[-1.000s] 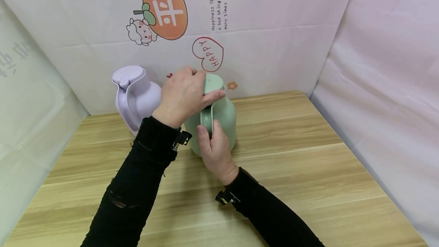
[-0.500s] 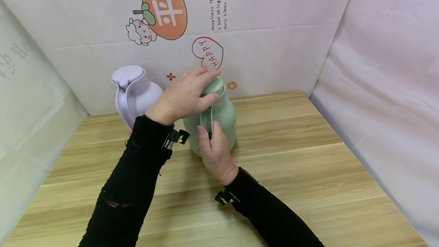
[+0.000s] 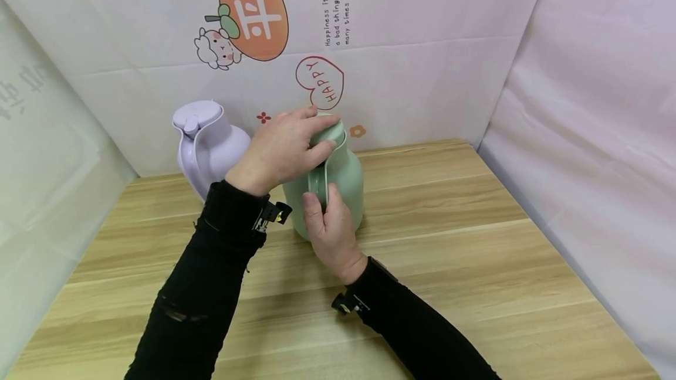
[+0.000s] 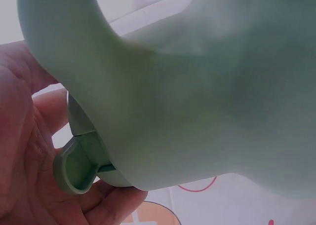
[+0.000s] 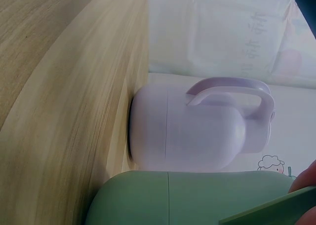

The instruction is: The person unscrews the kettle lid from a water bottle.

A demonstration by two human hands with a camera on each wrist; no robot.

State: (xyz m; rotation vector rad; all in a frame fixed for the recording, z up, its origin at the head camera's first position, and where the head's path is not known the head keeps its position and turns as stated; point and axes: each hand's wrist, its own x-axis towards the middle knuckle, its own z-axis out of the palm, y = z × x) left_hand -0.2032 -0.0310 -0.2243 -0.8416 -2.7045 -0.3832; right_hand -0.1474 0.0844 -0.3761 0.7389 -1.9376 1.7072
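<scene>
Pale wood-grain planks run across the tabletop, boxed in by white sheeting on three sides. On the back wall sits an orange fruit sticker with a little sheep beside it, a red "HAPPY" heart, a few lines of small black print and two tiny flowers low down. Left and right panels are plain, faintly printed and creased.

Centre stage, toward the back of the table, stands the green thermal jug, upright on the wood. The left hand is draped over its lid, fingers curled round the rim with the thumb against the near edge; the left wrist view shows the lid's small lever tucked against the palm. The right hand wraps the jug's handle from below, thumb lying up along it. Both sleeves are black, each with a clip at the wrist.

Just behind and to the left, near the wall, a lilac thermal jug stands upright, lid on, handle facing the camera; whether the two jugs touch I cannot tell.
</scene>
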